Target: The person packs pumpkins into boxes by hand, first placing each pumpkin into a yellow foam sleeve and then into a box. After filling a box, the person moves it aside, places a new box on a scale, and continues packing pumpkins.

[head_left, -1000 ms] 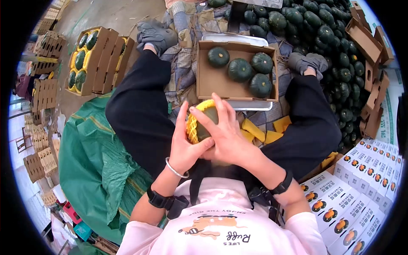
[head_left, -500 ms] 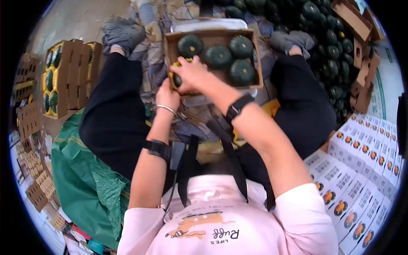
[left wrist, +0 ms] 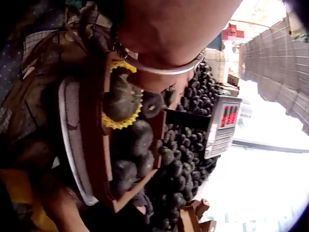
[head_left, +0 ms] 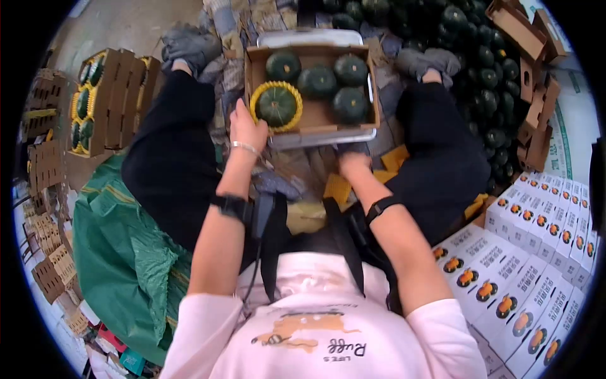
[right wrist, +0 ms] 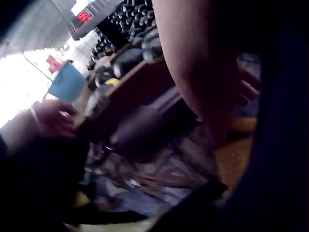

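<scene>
In the head view, a dark green pumpkin (head_left: pixel 276 106) ringed by a yellow foam net (head_left: pixel 298 115) sits in the near left corner of a cardboard box (head_left: pixel 312 120). Several bare pumpkins (head_left: pixel 317 82) share that box. My left hand (head_left: pixel 250 131) is at the box's left corner, fingers extended beside the netted pumpkin; whether it touches the net is unclear. Near yellow foam nets (head_left: pixel 338 188), right of the box's front edge, is my right hand (head_left: pixel 355 165). The right wrist view shows the fingers of this hand (right wrist: pixel 244 89) apart, with nothing seen in them.
A metal tray (head_left: pixel 322 138) lies under the box, on patchwork cloth. Pumpkins (head_left: pixel 489 95) are heaped at the far right. Printed white cartons (head_left: pixel 499 278) stand at the near right, green sheeting (head_left: pixel 120 252) at the left. A scale display (left wrist: pixel 227 118) rises beyond the box.
The netted pumpkin has moved from above my lap into the box. My right hand has let go of it and come back to the right, towards the foam nets; my left stays by the corner.
</scene>
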{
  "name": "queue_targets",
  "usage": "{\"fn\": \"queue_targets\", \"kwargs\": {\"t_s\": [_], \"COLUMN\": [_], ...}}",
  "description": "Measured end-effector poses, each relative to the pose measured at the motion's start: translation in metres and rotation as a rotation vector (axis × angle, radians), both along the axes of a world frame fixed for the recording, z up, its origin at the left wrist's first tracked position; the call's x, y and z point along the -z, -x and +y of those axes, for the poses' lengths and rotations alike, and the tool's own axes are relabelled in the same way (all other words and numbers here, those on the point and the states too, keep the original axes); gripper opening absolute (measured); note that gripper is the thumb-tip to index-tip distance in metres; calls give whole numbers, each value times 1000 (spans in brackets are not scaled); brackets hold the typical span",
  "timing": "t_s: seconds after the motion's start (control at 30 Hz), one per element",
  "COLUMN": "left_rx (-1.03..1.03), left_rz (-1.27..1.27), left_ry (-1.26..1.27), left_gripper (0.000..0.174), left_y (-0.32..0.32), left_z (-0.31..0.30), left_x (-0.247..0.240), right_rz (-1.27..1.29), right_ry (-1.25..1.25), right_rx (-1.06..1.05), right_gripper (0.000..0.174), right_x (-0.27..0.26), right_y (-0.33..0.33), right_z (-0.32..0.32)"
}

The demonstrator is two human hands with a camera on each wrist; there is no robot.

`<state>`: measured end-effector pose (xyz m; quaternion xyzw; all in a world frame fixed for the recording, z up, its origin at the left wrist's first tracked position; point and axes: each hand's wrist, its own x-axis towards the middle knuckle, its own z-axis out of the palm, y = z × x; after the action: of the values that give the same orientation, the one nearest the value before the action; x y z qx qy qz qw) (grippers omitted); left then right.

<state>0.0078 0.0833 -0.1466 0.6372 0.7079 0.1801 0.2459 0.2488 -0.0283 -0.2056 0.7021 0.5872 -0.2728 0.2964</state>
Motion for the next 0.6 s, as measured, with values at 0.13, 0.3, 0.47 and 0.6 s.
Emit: {"fn": "queue_targets", "kwargs": {"t_s": [0.13, 0.3, 0.47, 0.6], "left_rx": [156, 231, 148, -119], "left_rz": [-546, -1318, -972, -1434], "left_ry": [198, 609, 679, 767], "left_gripper": [69, 61, 28, 30], "left_y": [17, -9, -12, -1], "left_z": [-25, -90, -97, -87], "left_x": [-70, -105, -112, -142], "right_rz": [240, 1173, 978, 1372], "right_ry": [-29, -595, -884, -213], "right_rx": [-114, 240, 241, 635], "right_gripper": [39, 40, 26, 23], "right_x": [-83, -179, -183, -218], "right_y": [28, 43, 47, 34], "right_z": [35, 22, 2, 2]}}
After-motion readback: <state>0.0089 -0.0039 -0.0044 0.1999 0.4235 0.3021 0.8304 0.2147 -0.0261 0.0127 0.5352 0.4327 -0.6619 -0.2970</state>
